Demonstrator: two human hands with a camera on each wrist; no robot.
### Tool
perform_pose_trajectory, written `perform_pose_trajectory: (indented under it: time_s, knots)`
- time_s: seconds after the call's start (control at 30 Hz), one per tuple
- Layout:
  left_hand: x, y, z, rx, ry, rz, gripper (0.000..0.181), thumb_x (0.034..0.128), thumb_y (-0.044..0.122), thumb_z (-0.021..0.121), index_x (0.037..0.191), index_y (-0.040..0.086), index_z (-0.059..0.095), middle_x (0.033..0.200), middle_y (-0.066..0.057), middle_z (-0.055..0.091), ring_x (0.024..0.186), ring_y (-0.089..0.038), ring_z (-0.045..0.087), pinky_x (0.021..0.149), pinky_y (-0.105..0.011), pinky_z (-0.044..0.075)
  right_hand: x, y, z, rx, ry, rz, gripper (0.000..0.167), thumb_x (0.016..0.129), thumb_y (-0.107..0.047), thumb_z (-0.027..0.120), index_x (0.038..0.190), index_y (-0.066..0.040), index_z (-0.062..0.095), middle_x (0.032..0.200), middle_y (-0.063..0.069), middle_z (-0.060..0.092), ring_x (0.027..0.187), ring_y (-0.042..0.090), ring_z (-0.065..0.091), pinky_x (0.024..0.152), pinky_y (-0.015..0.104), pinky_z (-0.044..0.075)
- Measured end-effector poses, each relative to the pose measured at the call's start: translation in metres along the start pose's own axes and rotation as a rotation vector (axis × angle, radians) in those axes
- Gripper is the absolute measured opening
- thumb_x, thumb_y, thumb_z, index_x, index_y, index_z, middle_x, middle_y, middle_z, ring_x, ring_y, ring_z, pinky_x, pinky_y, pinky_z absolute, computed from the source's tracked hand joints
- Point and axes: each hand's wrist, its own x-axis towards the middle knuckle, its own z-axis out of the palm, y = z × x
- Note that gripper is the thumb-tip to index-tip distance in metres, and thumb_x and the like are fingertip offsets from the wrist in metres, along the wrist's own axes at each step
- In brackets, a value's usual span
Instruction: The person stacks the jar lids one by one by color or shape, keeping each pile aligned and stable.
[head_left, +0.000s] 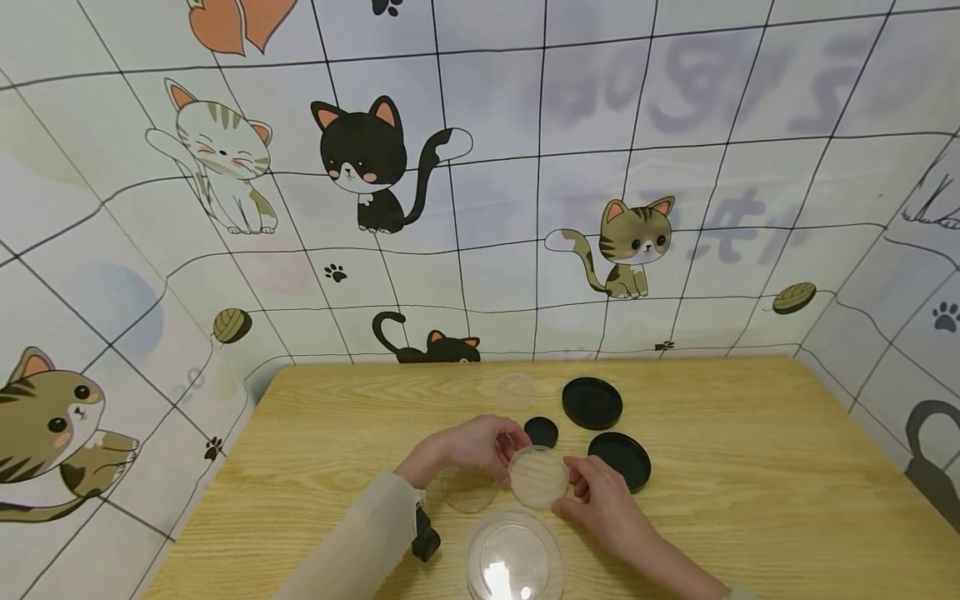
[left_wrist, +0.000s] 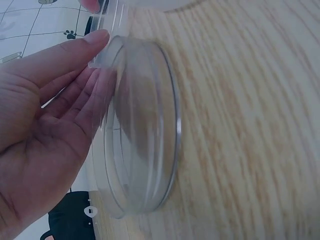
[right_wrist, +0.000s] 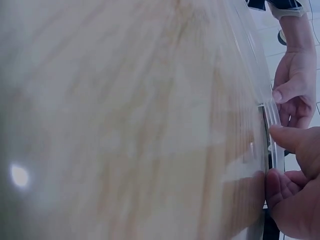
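Nearest the camera, a large clear dish [head_left: 515,557] lies at bottom centre on the wooden table [head_left: 772,467]. From lower left, the left hand [head_left: 480,444] reaches inward, thumb and fingers closely pinching one edge of a medium clear dish [head_left: 538,477] at low centre. From lower right, the right hand [head_left: 602,502] pinches its opposite edge, fingers bent. Two black lids [head_left: 592,403] lie right of centre; a small black lid [head_left: 541,432] lies above the held dish.

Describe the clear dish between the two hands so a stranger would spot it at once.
On the wooden table, find the left hand and right hand. Between them, just beyond the largest clear dish, is the clear round dish. Unlike the black discs and other clear dishes, it has both hands' fingers at its rim.
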Motion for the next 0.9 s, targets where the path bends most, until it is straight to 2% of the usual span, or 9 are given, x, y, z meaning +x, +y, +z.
perform_pose_trajectory:
  time_s: [0.23, 0.37, 0.53, 0.7, 0.9]
  knots:
    - [-0.001, 0.002, -0.003, -0.044, 0.008, 0.033, 0.053, 0.075, -0.008, 0.085, 0.124, 0.0, 0.066, 0.105, -0.011, 0.065, 0.093, -0.016, 0.061, 0.077, -0.023, 0.051, 0.002, 0.007, -0.012, 0.159, -0.003, 0.032, 0.056, 0.073, -0.007, 0.093, 0.121, 0.005, 0.067, 0.092, 0.002, 0.058, 0.077, 0.01, 0.056, 0.069, 0.022, 0.052]
    - [-0.008, 0.004, -0.002, -0.094, 0.015, 0.04, 0.054, 0.0774, -0.006, 0.084, 0.127, 0.001, 0.066, 0.109, -0.011, 0.064, 0.093, -0.013, 0.061, 0.077, -0.023, 0.053, 0.0, 0.01, -0.015, 0.233, -0.002, 0.017, 0.057, 0.071, -0.007, 0.094, 0.12, 0.005, 0.067, 0.093, 0.004, 0.06, 0.08, 0.01, 0.058, 0.07, 0.023, 0.054]
    - [-0.026, 0.006, 0.003, -0.186, 0.045, 0.031, 0.053, 0.0778, -0.008, 0.082, 0.127, 0.002, 0.066, 0.112, -0.012, 0.063, 0.094, -0.013, 0.061, 0.081, -0.024, 0.055, -0.005, 0.01, -0.014, 0.301, -0.04, -0.048, 0.058, 0.072, -0.008, 0.094, 0.121, 0.006, 0.066, 0.095, 0.005, 0.06, 0.081, 0.011, 0.057, 0.071, 0.023, 0.054]
    - [-0.048, 0.007, 0.011, -0.279, 0.085, 0.041, 0.056, 0.0774, -0.008, 0.082, 0.13, -0.004, 0.063, 0.116, -0.021, 0.061, 0.098, -0.018, 0.062, 0.083, -0.025, 0.056, -0.009, 0.006, -0.011, 0.337, -0.069, -0.126, 0.058, 0.073, -0.009, 0.094, 0.121, 0.007, 0.065, 0.096, 0.004, 0.059, 0.081, 0.013, 0.057, 0.07, 0.025, 0.054]
    - [-0.075, 0.01, 0.026, -0.333, 0.178, 0.044, 0.057, 0.0765, -0.008, 0.084, 0.129, -0.005, 0.062, 0.112, -0.025, 0.059, 0.094, -0.018, 0.062, 0.08, -0.025, 0.057, -0.014, -0.001, -0.008, 0.362, -0.123, -0.223, 0.058, 0.074, -0.01, 0.093, 0.12, 0.007, 0.064, 0.095, 0.001, 0.06, 0.081, 0.011, 0.058, 0.071, 0.025, 0.054]
